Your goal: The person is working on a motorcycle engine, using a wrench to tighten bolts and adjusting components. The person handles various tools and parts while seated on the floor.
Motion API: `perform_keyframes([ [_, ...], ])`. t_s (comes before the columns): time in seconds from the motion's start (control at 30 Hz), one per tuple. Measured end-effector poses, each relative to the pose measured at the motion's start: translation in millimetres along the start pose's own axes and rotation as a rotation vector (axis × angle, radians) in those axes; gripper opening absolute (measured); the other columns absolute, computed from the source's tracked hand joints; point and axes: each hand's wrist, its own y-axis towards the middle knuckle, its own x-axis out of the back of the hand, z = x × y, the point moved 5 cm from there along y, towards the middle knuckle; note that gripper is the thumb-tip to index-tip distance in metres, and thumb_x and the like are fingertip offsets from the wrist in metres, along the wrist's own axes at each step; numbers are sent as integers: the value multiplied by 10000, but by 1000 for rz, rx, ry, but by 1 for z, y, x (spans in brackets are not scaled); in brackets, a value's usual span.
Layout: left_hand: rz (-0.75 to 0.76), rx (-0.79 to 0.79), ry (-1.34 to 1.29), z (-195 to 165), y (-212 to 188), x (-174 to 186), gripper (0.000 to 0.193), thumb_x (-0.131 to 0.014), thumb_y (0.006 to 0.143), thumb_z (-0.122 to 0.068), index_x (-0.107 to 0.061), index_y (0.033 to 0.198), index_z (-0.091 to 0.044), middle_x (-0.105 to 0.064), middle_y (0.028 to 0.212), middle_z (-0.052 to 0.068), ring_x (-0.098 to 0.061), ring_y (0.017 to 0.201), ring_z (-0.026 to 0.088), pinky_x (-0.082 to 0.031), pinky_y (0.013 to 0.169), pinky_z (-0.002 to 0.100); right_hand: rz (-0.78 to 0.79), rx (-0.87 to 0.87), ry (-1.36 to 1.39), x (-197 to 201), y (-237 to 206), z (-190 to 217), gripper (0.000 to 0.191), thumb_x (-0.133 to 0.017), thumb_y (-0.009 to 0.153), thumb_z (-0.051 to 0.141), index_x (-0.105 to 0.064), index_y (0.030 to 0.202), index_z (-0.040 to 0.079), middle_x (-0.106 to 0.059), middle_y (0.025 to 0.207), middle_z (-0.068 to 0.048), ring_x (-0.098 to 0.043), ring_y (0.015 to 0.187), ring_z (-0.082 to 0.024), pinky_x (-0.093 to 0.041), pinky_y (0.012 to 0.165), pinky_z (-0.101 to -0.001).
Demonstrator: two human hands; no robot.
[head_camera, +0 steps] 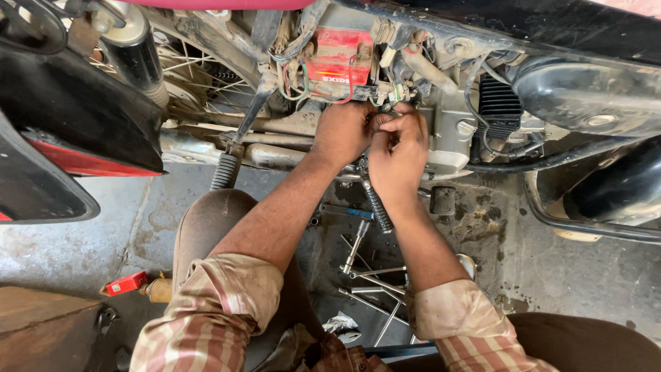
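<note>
Working close together, the left hand (342, 131) and right hand (398, 148) are meeting just under the red battery (339, 56) on the motorcycle's side. The right hand's fingers (394, 118) are curling in and pinching a small dark part (379, 121), too small to identify, while the left hand is cupping against the engine (451, 138) beside it; what it is gripping I cannot tell. Judging by the exposed battery and loose wires (297, 83), the bike is sitting partly stripped, with fitting work apparently unfinished. On the stained floor (585, 275) between the knees, several metal tools (368, 279) are lying scattered, and a small red box (126, 283) is lying well apart on the left.
</note>
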Motion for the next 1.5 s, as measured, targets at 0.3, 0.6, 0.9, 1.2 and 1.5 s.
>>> perform_keyframes([
  [0.3,18,-17,64,5,0,-4,188,-728,827,-275,-753,858,-92,-719,761,173,-710,736,380,-568,676,492,55,-171,179,-5,2,-11,197,-676,944,24,-530,1073,-9,-668,1239,-189,-751,1008,-256,-647,788,-332],
  [0.6,40,-8,40,4,-1,-1,199,-740,854,-298,-759,891,-104,-722,775,174,-713,747,379,-569,668,490,167,-365,115,-3,5,-8,439,-658,896,51,-493,1300,-4,-600,1247,-185,-712,1025,-243,-598,747,-340],
  [0.9,4,91,83,-5,-1,0,500,-610,989,-491,-725,747,-70,-694,690,173,-693,680,399,-550,622,515,-73,-184,350,3,-3,-7,278,-638,911,-98,-520,1131,24,-606,1238,-118,-708,933,-192,-565,757,-258],
  [1.2,43,67,-7,6,-2,-5,528,-600,1007,-528,-700,741,-83,-678,667,163,-679,643,388,-528,602,514,6,-327,640,-9,-6,-35,386,-523,905,-161,-429,1232,20,-625,1243,-131,-671,858,-135,-557,733,-239],
  [1.5,131,30,32,6,1,-2,438,-737,860,-530,-774,931,-99,-731,756,126,-720,713,339,-557,665,465,38,-399,555,-8,-2,-41,467,-521,895,-167,-370,1288,34,-643,1272,-169,-593,799,-104,-522,691,-244],
])
